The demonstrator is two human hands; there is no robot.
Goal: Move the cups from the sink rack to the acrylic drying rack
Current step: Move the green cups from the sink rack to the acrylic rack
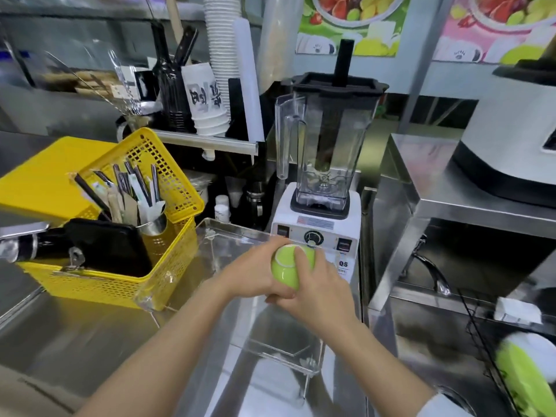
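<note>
1. A yellow basket [120, 275] sits at the left on the steel counter [75, 332], its right wall touching the acrylic rack [282, 350]; bare counter lies in front of it.
2. The left hand [252, 275] wraps the left side of an upturned green cup [288, 266], fingers curled under it.
3. The right hand [313, 287] grips the cup's right side, 1 finger lying across its base; both hold it over the rack's back part.
4. A blender [325, 164] stands close behind the hands, its label reading "Q5".
5. More green cups [526, 368], blurred, lie at the far right in the sink rack [481, 326].
</note>
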